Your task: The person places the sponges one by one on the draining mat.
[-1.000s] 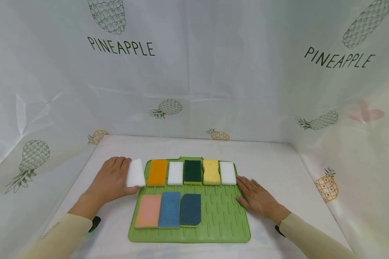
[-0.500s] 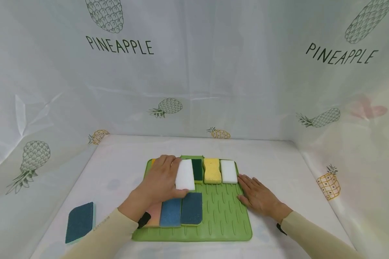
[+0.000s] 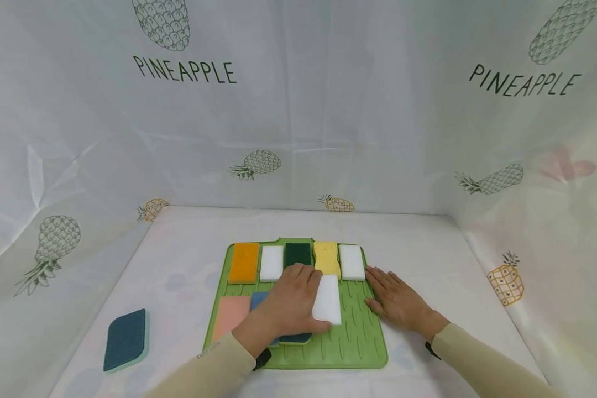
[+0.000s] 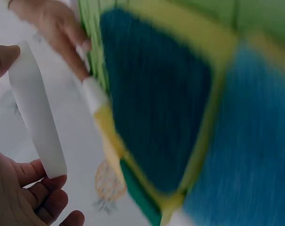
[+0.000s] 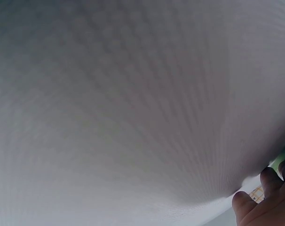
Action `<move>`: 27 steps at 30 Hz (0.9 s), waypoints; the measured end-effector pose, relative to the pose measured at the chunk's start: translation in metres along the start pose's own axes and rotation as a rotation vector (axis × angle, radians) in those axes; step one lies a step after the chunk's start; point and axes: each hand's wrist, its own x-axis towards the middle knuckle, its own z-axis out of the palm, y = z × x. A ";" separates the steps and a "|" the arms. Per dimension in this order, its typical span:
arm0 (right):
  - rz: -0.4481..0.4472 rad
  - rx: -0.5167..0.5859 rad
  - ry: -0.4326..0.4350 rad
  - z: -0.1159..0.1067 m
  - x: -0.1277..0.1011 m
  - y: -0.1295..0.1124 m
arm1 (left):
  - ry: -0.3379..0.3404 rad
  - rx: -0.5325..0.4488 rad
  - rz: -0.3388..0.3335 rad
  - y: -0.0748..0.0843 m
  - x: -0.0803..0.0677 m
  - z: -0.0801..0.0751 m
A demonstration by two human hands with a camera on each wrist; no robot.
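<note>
My left hand (image 3: 292, 301) pinches a white sponge (image 3: 328, 300) between thumb and fingers over the green mat (image 3: 350, 354). In the left wrist view the white sponge (image 4: 36, 108) is held by its two ends. A dark blue scouring sponge (image 4: 156, 99) lies beside it on the mat, partly under my hand in the head view. My right hand (image 3: 395, 301) rests with straight fingers at the mat's right edge, fingertips close to another white sponge (image 3: 351, 262). Along the back row are an orange sponge (image 3: 244, 263), a white one (image 3: 271, 263), a dark green one (image 3: 297, 253) and a yellow one (image 3: 326, 257).
Pink (image 3: 232, 314) and blue (image 3: 258, 299) sponges lie in the mat's front row, partly covered by my left arm. Off the mat at the left, a dark blue-topped sponge (image 3: 125, 340) lies on the white tablecloth (image 3: 179, 237). A pineapple-print curtain (image 3: 298, 110) surrounds the table.
My left hand has carried the white sponge rightward from the mat's left side to right of the dark blue sponge. The sponge at far left came into view. My right hand stayed in place.
</note>
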 end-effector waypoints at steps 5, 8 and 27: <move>-0.007 0.001 0.023 0.001 0.000 0.001 | -0.029 -0.013 0.009 0.019 0.002 0.017; -0.012 -0.003 0.032 0.001 0.000 0.001 | -0.028 -0.010 0.016 0.025 0.002 0.024; 0.003 -0.017 0.014 0.001 0.000 0.001 | -0.122 -0.018 -0.016 0.029 0.000 0.045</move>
